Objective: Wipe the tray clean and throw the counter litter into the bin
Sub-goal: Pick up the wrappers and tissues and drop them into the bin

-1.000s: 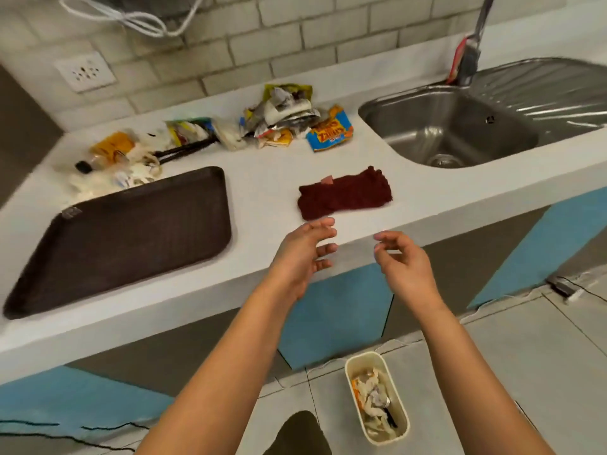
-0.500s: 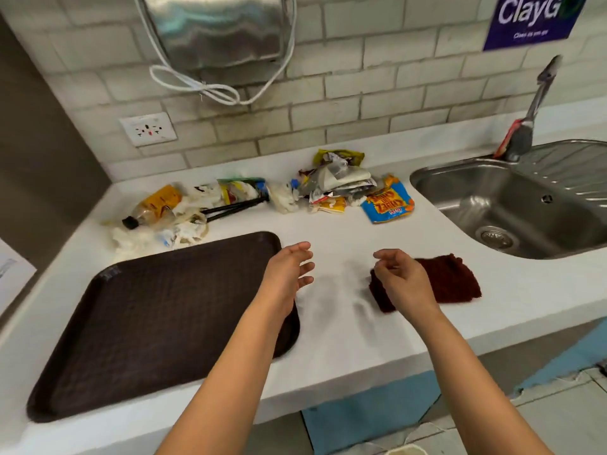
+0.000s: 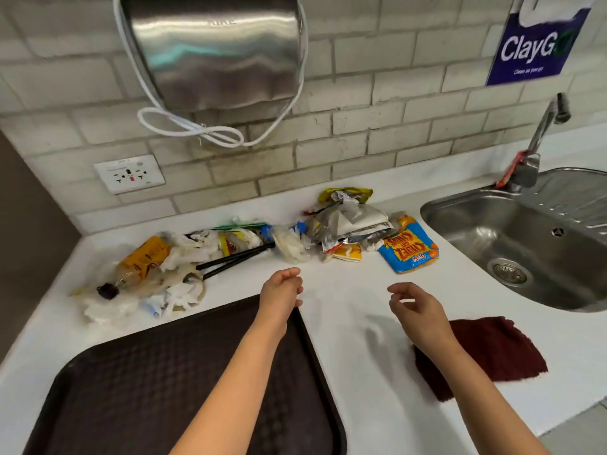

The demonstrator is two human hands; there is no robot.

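Bare white counter (image 3: 345,323) lies open between the brown tray (image 3: 147,389) on my left and the dark red cloth (image 3: 492,349) on my right, and both my left hand (image 3: 281,292) and my right hand (image 3: 417,307) hang over it with nothing under them. Ahead, the litter (image 3: 262,244) runs in a band along the wall from the yellow bottle (image 3: 141,261) to the blue snack bag (image 3: 410,251), blocking the back edge. The sink (image 3: 525,244) drops away at far right.
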